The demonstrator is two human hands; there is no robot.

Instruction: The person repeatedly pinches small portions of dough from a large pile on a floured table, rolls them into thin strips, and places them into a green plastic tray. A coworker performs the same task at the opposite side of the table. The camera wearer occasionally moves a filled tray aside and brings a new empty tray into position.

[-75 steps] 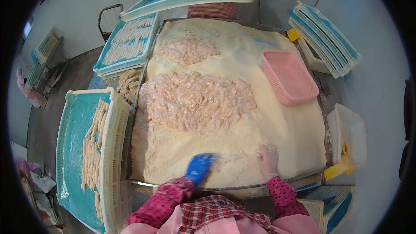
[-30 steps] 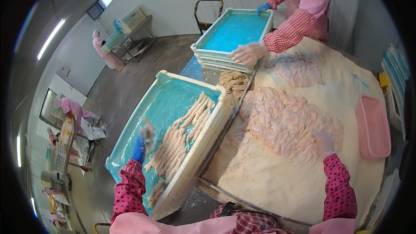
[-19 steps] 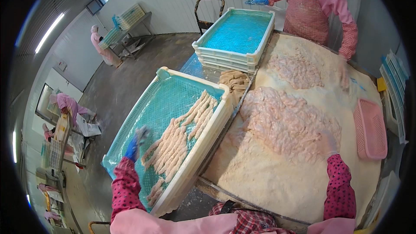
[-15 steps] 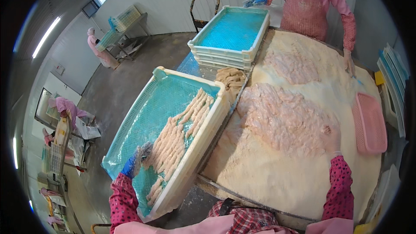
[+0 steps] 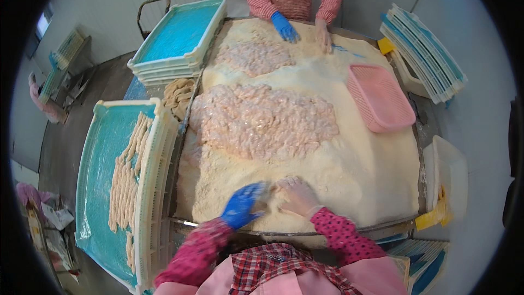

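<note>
Fingers (image 5: 257, 190) of the blue-gloved left hand (image 5: 243, 204) and clear-gloved right hand (image 5: 297, 197) curve close together down to the pale crumb (image 5: 371, 180), too blurred to tell whether they pinch anything. I'd call this the coating step, the next move wanting a light, even touch. Beyond lies the glistening pink heap (image 5: 267, 123); coated strips (image 5: 125, 191) fill part of the tray (image 5: 148, 207) at left.
</note>
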